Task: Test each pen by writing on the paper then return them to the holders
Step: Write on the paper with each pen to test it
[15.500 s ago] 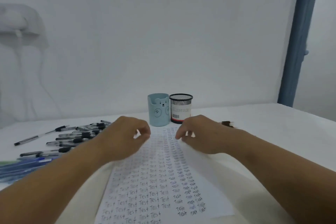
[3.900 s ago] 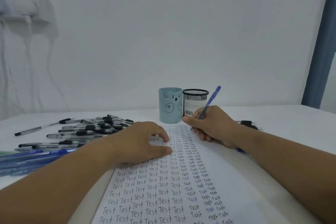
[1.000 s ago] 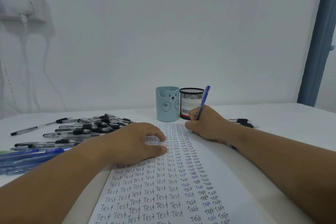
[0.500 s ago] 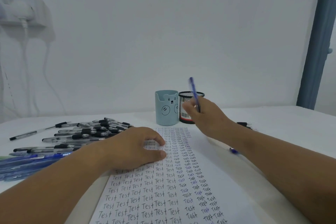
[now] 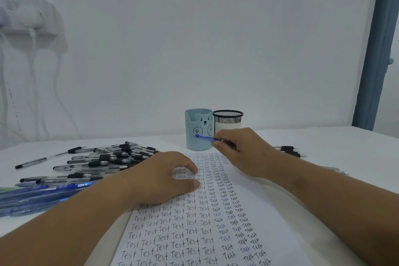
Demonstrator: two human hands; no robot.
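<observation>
White table [image 5: 323, 142]: we see it fill the lower frame.
Paper [image 5: 194, 233]: bottom centre, rows of "Test".
Left hand [image 5: 164, 177]: we see it flat on the paper, fingers loosely bent, holding nothing.
Right hand [image 5: 244, 149]: centre, pinching a blue pen [image 5: 207, 137] level before the blue cup [image 5: 198, 128].
Mesh cup [image 5: 227, 120]: just right of it.
Pens [image 5: 103, 162]: heaped at left.

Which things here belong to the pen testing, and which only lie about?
For the job:
- blue pen in the right hand
- paper under the left hand
- blue cup
- mesh cup
- pen pile

Just there:
- wall cables
- blue post
</observation>
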